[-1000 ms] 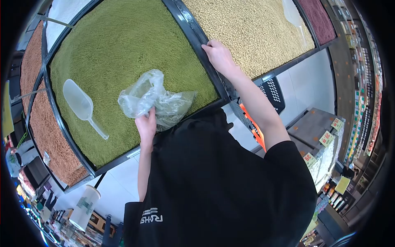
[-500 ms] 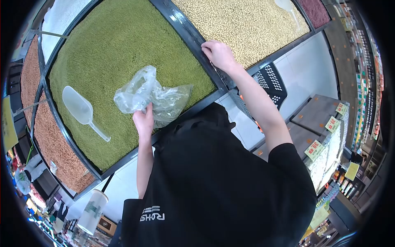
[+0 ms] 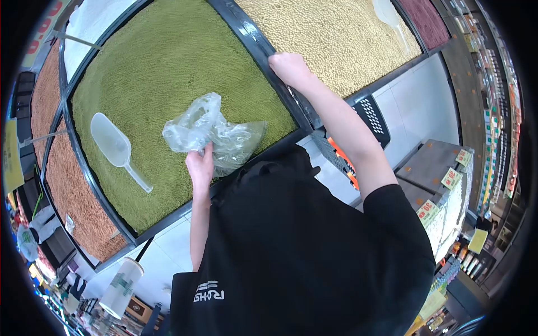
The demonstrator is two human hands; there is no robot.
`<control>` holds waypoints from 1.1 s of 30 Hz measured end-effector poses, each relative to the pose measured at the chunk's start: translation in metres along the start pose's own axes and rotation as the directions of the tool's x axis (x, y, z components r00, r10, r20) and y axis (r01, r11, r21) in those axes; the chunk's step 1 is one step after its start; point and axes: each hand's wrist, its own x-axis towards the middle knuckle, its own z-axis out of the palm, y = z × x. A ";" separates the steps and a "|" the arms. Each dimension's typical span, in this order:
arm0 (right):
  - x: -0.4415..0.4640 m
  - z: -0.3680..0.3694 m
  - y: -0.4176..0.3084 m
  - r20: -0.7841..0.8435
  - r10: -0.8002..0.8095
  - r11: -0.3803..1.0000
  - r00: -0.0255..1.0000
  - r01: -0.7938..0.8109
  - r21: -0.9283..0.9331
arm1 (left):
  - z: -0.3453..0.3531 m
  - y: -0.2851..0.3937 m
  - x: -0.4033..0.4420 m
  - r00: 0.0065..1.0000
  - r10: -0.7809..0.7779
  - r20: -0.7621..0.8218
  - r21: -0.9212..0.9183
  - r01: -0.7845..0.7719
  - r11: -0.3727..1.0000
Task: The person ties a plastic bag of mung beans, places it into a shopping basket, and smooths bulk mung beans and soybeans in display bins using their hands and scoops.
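My left hand (image 3: pixel 200 166) is closed on a crumpled clear plastic bag (image 3: pixel 210 134), held over the near part of a bin of small green beans (image 3: pixel 162 73). My right hand (image 3: pixel 288 68) is closed in a loose fist at the black divider (image 3: pixel 246 33) between the green beans and a bin of pale yellow beans (image 3: pixel 325 39). Whatever its fingers may hold is hidden. A clear scoop (image 3: pixel 112 140) lies on the green beans, left of the bag, and another scoop (image 3: pixel 386 14) rests on the yellow beans.
Bins of reddish-brown grain (image 3: pixel 75 196) are at the left, a white-filled bin (image 3: pixel 92 28) and dark red beans (image 3: pixel 423 22) farther off. A black basket (image 3: pixel 372 120) is below my right forearm. Stacked boxes with price tags (image 3: pixel 428 168) stand right. A white cylinder (image 3: pixel 122 288) is lower left.
My right hand has shifted slightly up and left along the divider, its fingers now more curled. My left hand still holds the bag. The view has shifted a little.
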 end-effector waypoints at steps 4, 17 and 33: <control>0.006 -0.005 0.000 0.069 0.007 0.998 0.998 -0.002 -0.065 | 0.002 -0.005 0.002 1.000 0.014 0.014 -0.030 -0.014 0.999; -0.213 -0.013 -0.028 0.045 0.531 0.684 0.846 -0.460 0.566 | 0.005 -0.014 0.003 1.000 0.016 0.017 -0.072 -0.015 0.997; -0.226 0.009 -0.031 -0.060 0.660 0.586 0.749 -0.463 0.665 | 0.001 -0.022 0.002 0.998 -0.009 0.068 -0.132 0.017 0.991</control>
